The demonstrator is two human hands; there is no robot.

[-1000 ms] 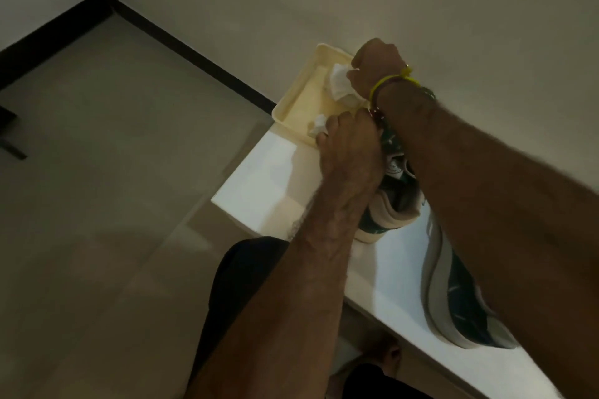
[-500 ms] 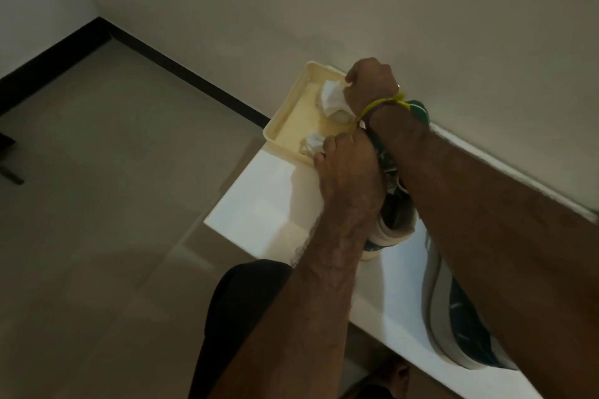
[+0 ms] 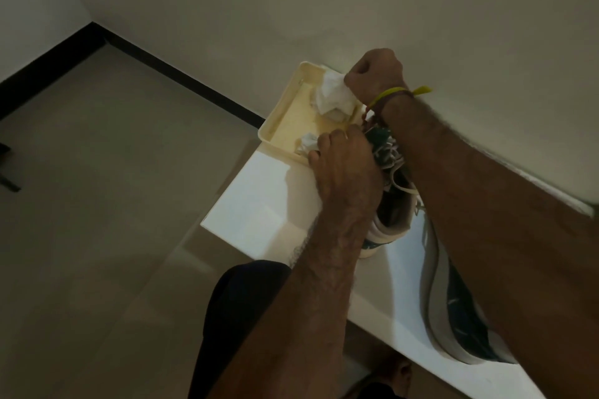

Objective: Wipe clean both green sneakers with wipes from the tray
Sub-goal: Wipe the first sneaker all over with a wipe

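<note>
Right hand [image 3: 376,74] fisted over the far end of the tray [image 3: 278,126], fingers curled tight around a crumpled white wipe [image 3: 334,97]; the wipe bulges out of the fist toward the tray floor and hangs above or onto another white wad there, contact unclear. Yellow band [image 3: 398,94] on the right wrist, with a thin reddish thread beside it.

Left hand [image 3: 343,168] lies on top of the nearer green sneaker [image 3: 392,210], fingers curled down over its front part, gripping the shoe; fingertips hidden, so exact hold on laces or upper not visible. White laces [image 3: 389,159] spill out just right of the knuckles. This sneaker stands on the white worktop [image 3: 259,204] just beside the tray's near edge, heel with pale sole toward the camera.

Small balled wipe [image 3: 308,144] sits in the tray's near corner, touching or nearly touching the left hand's fingers.

Second green sneaker [image 3: 453,311] lies on the worktop to the right, on its side, grey-white sole facing left, largely covered by the right forearm. Apart from the first sneaker.

Tray is cream plastic, shallow, at the worktop's left end against the wall [image 3: 291,10]. Beige tiled floor [image 3: 97,204] below, black skirting [image 3: 181,78] along the wall. Person's dark-clothed knee [image 3: 240,301] at the worktop edge.
</note>
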